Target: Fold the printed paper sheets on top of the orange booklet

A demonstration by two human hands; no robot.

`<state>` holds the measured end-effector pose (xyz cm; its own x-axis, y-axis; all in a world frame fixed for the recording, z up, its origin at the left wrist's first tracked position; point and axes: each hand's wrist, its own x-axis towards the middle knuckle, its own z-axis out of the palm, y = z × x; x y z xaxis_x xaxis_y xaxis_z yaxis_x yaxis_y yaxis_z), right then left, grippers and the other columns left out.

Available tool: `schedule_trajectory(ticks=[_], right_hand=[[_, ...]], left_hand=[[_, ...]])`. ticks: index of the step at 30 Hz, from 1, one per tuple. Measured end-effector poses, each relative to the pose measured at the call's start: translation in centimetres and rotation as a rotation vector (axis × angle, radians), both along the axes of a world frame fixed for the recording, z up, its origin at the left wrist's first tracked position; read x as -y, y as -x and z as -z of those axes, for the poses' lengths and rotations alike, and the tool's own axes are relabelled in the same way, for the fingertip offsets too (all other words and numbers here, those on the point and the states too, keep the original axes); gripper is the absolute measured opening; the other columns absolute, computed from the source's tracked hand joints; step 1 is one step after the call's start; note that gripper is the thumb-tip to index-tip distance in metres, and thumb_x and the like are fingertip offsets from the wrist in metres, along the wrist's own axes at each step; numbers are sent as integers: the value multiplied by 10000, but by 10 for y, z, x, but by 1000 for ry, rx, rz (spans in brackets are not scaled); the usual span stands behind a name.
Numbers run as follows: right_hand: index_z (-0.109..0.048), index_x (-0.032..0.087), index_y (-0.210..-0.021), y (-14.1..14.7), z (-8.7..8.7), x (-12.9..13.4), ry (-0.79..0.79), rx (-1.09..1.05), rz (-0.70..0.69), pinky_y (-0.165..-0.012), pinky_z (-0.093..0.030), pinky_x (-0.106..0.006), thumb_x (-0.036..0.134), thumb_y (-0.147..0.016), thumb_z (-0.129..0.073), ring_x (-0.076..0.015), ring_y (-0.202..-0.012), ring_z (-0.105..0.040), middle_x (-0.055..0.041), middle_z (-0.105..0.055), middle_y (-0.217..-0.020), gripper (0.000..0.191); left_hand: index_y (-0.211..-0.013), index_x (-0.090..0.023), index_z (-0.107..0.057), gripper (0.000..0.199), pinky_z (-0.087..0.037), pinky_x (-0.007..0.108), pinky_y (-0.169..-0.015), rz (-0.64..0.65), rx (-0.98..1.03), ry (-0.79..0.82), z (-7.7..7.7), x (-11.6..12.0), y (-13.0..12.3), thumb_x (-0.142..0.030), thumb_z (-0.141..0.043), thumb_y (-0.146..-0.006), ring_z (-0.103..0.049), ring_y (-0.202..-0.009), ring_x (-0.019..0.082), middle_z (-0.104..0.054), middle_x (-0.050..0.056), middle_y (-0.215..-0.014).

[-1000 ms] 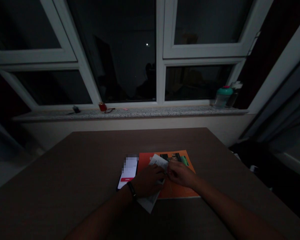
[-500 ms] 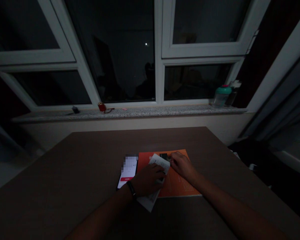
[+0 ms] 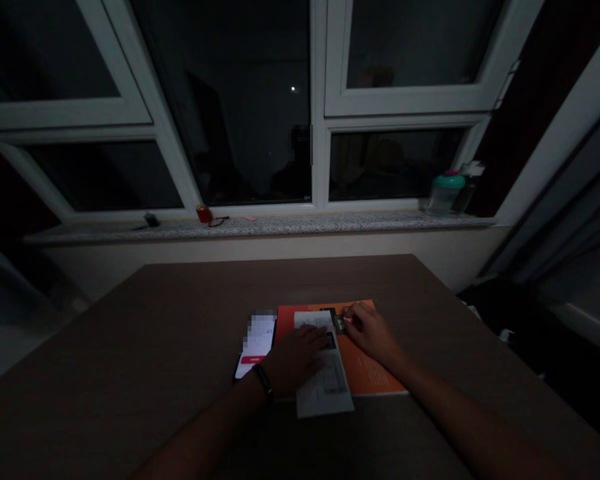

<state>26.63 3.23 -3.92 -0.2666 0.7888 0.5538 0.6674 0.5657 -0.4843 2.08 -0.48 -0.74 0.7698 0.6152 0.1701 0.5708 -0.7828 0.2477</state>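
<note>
A printed white paper slip (image 3: 325, 393) lies slanted over an orange and red booklet (image 3: 370, 367), its lower end reaching past the booklet's near edge. My left hand (image 3: 300, 353), with a dark band on the wrist, rests flat on the slip with its fingers stretched out. Close by on the right, my right hand (image 3: 373, 328) has its fingertips pinched together over the booklet's upper part, beside a small dark patch (image 3: 339, 324). Whatever is between those fingertips is too small and dim to name. A lit phone (image 3: 257, 340) lies along the booklet's left side.
All this lies on a brown table (image 3: 190, 300) below a window. On the stone sill (image 3: 290, 225) stand a small red jar (image 3: 203, 213) and a teal-lidded bottle (image 3: 445, 193). Dark curtains hang at both sides.
The paper slip has turned, its lower end swinging right and its top leftward. My left hand's fingers have spread flatter on it. My right hand has shifted slightly right.
</note>
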Motion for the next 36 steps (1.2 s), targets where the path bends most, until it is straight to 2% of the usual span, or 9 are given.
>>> schedule_trajectory(ticks=[7, 13, 17, 21, 26, 32, 36], right_hand=[[-542, 211, -833, 3, -6, 5, 4, -51, -120, -752, -433, -297, 161, -843, -573, -194, -835, -577, -44, -628, -858, 60], [-519, 209, -778, 5, -5, 8, 96, -26, -228, -641, -403, -255, 157, -828, -597, -160, -715, -553, -12, -589, -777, 106], [-520, 206, -775, 7, -3, 11, 128, -5, -290, -631, -391, -243, 157, -831, -611, -155, -713, -545, -1, -566, -749, 117], [-520, 200, -765, 10, -2, 13, 129, 13, -305, -616, -374, -235, 149, -821, -625, -147, -693, -529, 1, -556, -747, 129], [-546, 195, -787, 11, -7, 16, 143, 31, -332, -599, -370, -227, 155, -817, -630, -143, -678, -528, 2, -552, -733, 97], [-547, 199, -769, 14, -12, 21, 174, 120, -418, -600, -362, -225, 121, -761, -650, -133, -652, -533, 19, -573, -716, 129], [-530, 198, -746, 12, -8, 12, 132, 110, -326, -611, -359, -220, 84, -754, -621, -138, -689, -529, 11, -561, -736, 146]], left_hand=[[-1352, -237, -451, 503, -354, 469, -1079, -8, -18, -6, -3, 1, -1, -294, -623, -883, -412, -1302, 282, -478, 78, -1413], [-1338, -207, -450, 512, -334, 457, -1105, 3, 35, 30, -3, 2, -1, -300, -632, -868, -416, -1319, 275, -491, 98, -1405], [-1349, -188, -444, 563, -313, 444, -1123, -3, 21, 66, -3, 3, -1, -281, -660, -837, -387, -1345, 276, -486, 109, -1410], [-1398, -197, -398, 614, -293, 440, -1140, 48, 19, 89, -4, 2, -2, -251, -632, -833, -364, -1364, 267, -442, 104, -1450], [-1395, -202, -402, 640, -285, 461, -1144, 83, 43, 82, -2, 1, -2, -134, -567, -780, -343, -1380, 268, -429, 103, -1463], [-1402, -222, -398, 631, -289, 452, -1144, 71, 45, 86, -2, 1, -3, -167, -591, -804, -361, -1366, 264, -443, 83, -1454], [-1353, -214, -444, 542, -311, 448, -1130, 73, 31, 81, -5, 1, -4, -202, -603, -835, -391, -1346, 268, -475, 90, -1425]])
